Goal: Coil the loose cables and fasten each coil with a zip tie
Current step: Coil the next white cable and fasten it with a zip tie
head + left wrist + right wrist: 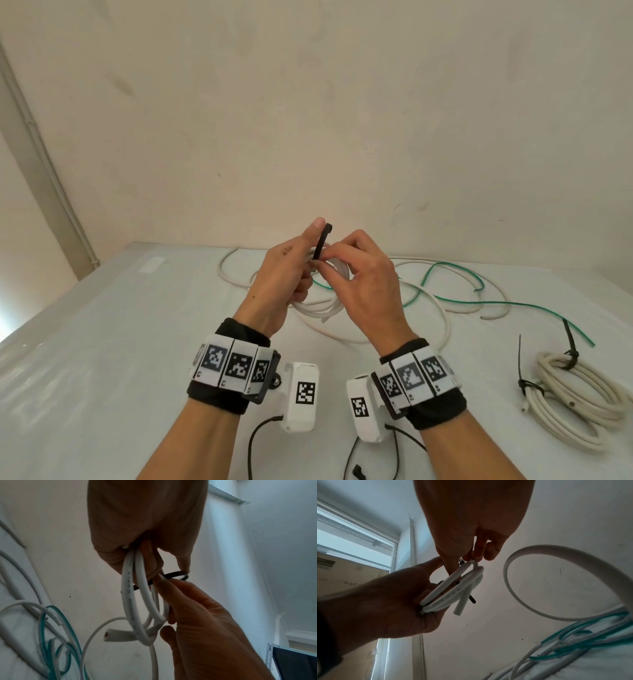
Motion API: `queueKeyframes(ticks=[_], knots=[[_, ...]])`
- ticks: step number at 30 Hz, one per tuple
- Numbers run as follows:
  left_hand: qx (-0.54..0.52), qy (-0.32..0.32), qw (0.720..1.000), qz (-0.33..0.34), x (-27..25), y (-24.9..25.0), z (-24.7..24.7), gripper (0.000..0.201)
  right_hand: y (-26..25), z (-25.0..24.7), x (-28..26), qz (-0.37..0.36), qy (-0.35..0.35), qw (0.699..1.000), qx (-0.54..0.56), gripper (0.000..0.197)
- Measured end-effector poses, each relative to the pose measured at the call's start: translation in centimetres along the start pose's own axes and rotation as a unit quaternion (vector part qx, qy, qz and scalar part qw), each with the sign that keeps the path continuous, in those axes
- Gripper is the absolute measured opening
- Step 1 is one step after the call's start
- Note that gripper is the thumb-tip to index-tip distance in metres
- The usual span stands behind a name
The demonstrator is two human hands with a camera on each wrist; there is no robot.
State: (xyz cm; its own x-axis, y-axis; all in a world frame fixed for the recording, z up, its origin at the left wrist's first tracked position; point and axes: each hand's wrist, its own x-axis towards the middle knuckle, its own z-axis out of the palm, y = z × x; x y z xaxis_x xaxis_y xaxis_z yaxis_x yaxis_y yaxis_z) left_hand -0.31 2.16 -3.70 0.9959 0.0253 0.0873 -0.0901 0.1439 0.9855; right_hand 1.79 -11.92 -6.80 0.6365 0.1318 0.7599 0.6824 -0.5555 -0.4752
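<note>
Both hands are raised above the table. My left hand (306, 255) grips a small white cable coil (318, 305), which hangs below the fingers; the wrist view shows its loops (133, 601) and a cut end. A black zip tie (323, 241) stands up beside the left thumb, head at the top. It curves round the coil's strands as a zip tie loop (177, 574). My right hand (330, 262) pinches the tie close to the coil. In the right wrist view its fingertips (475, 559) meet at the coil's top (453, 586), and the tie's tail (471, 599) pokes out below.
A beige coil (579, 397) bound with two black zip ties lies at the right of the white table (130, 342). Loose white cables (442, 318) and a thin green wire (493, 303) sprawl behind the hands. A plain wall stands at the table's far edge.
</note>
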Motion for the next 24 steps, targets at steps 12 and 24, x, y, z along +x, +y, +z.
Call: queueKeyframes(ticks=[12, 24], knots=[[0.036, -0.014, 0.995, 0.096, 0.2, -1.5, 0.1, 0.024, -0.3, -2.2, 1.6, 0.214, -0.065, 0.963, 0.149, 0.012], [0.002, -0.038, 0.986, 0.164, -0.3, -1.0, 0.6, 0.027, -0.1, -3.8, 1.6, 0.341, -0.193, 0.907, 0.157, 0.071]])
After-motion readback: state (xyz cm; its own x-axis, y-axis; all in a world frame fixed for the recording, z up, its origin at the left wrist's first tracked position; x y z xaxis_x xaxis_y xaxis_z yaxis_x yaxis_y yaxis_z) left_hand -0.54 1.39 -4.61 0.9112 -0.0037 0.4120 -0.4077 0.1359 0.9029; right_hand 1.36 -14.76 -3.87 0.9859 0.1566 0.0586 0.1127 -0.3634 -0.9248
